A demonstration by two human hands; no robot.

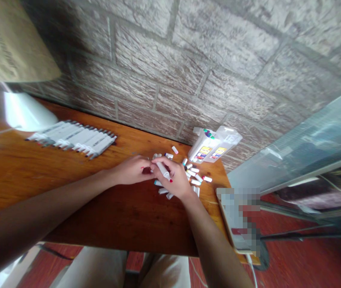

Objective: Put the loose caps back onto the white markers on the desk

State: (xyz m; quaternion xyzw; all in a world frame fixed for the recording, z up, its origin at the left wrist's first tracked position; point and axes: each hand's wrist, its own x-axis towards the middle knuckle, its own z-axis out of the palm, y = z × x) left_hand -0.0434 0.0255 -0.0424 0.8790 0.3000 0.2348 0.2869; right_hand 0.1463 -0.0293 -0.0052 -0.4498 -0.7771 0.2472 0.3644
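A white marker [162, 171] with a red tip lies in my right hand [173, 176], its fingers closed around the barrel and the red end pointing back toward me. My left hand [133, 170] meets it from the left, fingertips drawn together at the right hand's fingers. What those fingertips hold, if anything, is hidden. Red marks show on the left hand. Around and beyond the right hand, many loose white marker caps [207, 179] with coloured ends are scattered on the wooden table [122, 212]. Some caps are partly covered by the hands.
Left of my hands lies a row of white markers [77, 137], side by side. A clear plastic marker case [215, 150] with several markers stands near the wall. A lamp [26, 112] is at the far left; a pixelated flat object [238, 220] lies by the right edge.
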